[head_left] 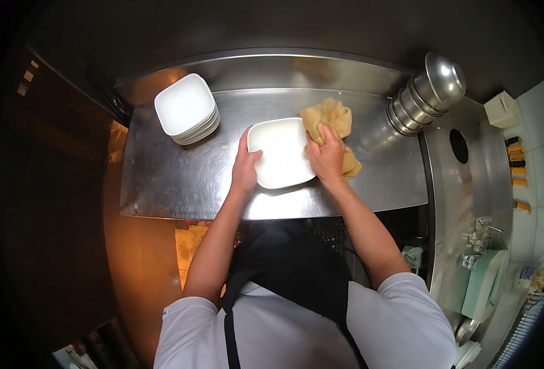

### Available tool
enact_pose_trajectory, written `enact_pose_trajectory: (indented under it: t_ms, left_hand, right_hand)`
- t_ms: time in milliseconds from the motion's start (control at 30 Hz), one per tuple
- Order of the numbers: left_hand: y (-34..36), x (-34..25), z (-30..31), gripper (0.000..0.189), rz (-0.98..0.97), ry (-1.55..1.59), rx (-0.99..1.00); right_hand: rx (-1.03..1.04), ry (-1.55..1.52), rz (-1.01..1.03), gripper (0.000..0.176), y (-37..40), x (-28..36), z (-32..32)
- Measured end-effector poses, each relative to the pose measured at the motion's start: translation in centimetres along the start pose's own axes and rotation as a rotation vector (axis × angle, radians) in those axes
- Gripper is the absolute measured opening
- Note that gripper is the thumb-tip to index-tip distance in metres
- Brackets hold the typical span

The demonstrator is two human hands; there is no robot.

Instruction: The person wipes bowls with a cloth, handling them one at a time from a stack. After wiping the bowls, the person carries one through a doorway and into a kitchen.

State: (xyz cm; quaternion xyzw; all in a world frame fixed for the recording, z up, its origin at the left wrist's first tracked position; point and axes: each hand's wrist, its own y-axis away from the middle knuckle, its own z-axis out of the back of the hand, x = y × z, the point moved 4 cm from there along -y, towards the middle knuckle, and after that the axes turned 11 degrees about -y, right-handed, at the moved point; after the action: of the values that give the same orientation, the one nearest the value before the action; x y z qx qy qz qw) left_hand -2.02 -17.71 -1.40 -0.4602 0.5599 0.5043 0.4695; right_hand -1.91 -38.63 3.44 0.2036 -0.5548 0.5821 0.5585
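A white square plate (280, 154) with rounded corners is between my hands, above the steel counter. My left hand (245, 167) grips its left edge, thumb over the rim. At the right edge, my right hand (328, 155) holds the plate together with a tan cloth (328, 117), which bunches up behind the fingers and hangs down past the hand. The fingers under the plate are hidden. To the left, a stack of similar white plates (186, 105) stands on the counter.
The steel counter (161, 178) has a raised back edge. Nested metal bowls (429, 92) lean at its right end. Farther right are a steel surface with a round hole (459, 146), yellow-and-black handles (517, 165) on the wall, glasses (480, 234) and a pale green box (486, 286).
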Motion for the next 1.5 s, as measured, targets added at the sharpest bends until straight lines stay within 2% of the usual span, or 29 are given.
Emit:
enact_pose_trajectory:
  t_ms: [100, 200, 300, 333, 433, 467, 567, 600, 700, 733, 767, 800, 833, 867, 967, 1033, 1100, 1133, 1233, 1267, 1367, 1400, 1467, 1500]
  left_hand:
    - [0.1, 0.2, 0.2, 0.067, -0.024, 0.018, 0.009]
    - [0.6, -0.4, 0.2, 0.065, -0.027, 0.006, -0.002]
    - [0.3, -0.9, -0.3, 0.060, -0.065, -0.015, -0.049]
    - [0.2, -0.4, -0.2, 0.059, -0.072, -0.024, -0.070]
    - [-0.2, -0.4, 0.2, 0.056, -0.045, 0.050, -0.075]
    - [-0.3, -0.4, 0.3, 0.055, -0.024, 0.092, -0.066]
    - [-0.1, -1.7, 0.2, 0.055, -0.070, 0.031, -0.001]
    - [0.0, -1.8, 0.2, 0.054, -0.062, 0.011, -0.008]
    - [0.0, -2.1, -0.1, 0.054, -0.037, 0.001, -0.012]
    - [0.2, -2.4, -0.1, 0.056, -0.018, 0.027, -0.012]
    - [0.4, -2.3, 0.0, 0.057, 0.005, 0.054, -0.016]
    - [0.8, -2.7, 0.6, 0.063, -0.156, -0.125, -0.131]
    - [1.2, -3.0, 1.2, 0.068, -0.316, -0.312, -0.240]
    - [1.6, -3.6, 1.4, 0.074, -0.481, -0.500, -0.343]
    - [4.2, -9.6, -0.9, 0.096, -0.538, -0.243, -0.131]
    - [5.6, -12.0, -3.4, 0.116, -0.323, 0.078, 0.082]
    - [4.9, -11.7, -5.8, 0.119, -0.325, 0.391, 0.329]
    - [4.5, -11.3, -6.3, 0.093, -0.272, 0.555, 0.315]
    - [3.9, -12.0, -4.8, 0.060, -0.105, 0.618, 0.222]
    - [3.8, -12.4, -3.9, 0.038, -0.086, 0.694, 0.148]
    - [2.6, -12.8, -1.4, 0.040, -0.219, 0.717, 0.029]
    - [2.6, -13.4, -1.0, 0.040, -0.297, 0.624, -0.068]
    - [2.2, -13.6, -1.6, 0.042, -0.293, 0.663, -0.030]
    - [2.3, -13.5, -1.9, 0.044, -0.285, 0.681, -0.013]
  right_hand:
    - [0.021, 0.108, 0.253, 0.025, 0.2, 2.1, 0.6]
    - [0.269, 0.360, 0.541, 0.032, 0.3, 5.8, -1.7]
    - [0.416, 0.553, 0.569, 0.036, 2.6, 3.2, -3.9]
    - [0.553, 0.449, 0.385, 0.033, 3.1, 4.5, -3.6]
    - [0.881, 0.342, 0.136, 0.025, 4.5, 6.0, -4.2]
    - [0.871, 0.199, 0.239, 0.020, 4.6, 7.1, -3.7]
    - [0.900, 0.157, 0.349, 0.016, 3.8, 5.5, -2.3]
    - [0.957, 0.304, 0.397, 0.019, 2.8, 5.7, -1.7]
    - [0.798, 0.373, 0.078, 0.030, 0.3, 4.8, -0.5]
    - [0.698, 0.160, -0.175, 0.029, -1.3, 5.5, 0.2]
    - [0.567, -0.201, -0.250, 0.028, -2.7, 6.5, 1.0]
    - [0.422, -0.560, -0.328, 0.027, -3.9, 7.1, 1.9]
    - [0.369, -0.823, -0.391, 0.027, -4.9, 7.6, 2.6]
    - [0.321, -0.982, -0.401, 0.030, -5.6, 8.5, 3.4]
    - [0.282, -1.408, -0.422, 0.034, -6.6, 11.4, 4.5]
    - [0.279, -1.583, -0.469, 0.038, -6.0, 12.5, 4.1]
    - [0.262, -1.761, -0.530, 0.040, -4.7, 14.1, 3.0]
    - [0.311, -1.780, -0.543, 0.039, -4.2, 13.0, 2.5]
    - [0.110, -1.204, -0.540, 0.037, -4.1, 10.7, 3.3]
    - [0.179, -1.251, -0.504, 0.036, -4.6, 9.8, 3.5]
    - [-0.075, -0.541, -0.323, 0.038, -4.8, 4.9, 5.5]
    - [-0.147, -0.488, -0.267, 0.043, -4.6, 4.9, 5.7]
    - [-0.058, -0.517, -0.016, 0.074, -2.3, 8.2, 4.6]
    - [0.056, -0.494, 0.040, 0.095, -0.8, 9.2, 3.3]
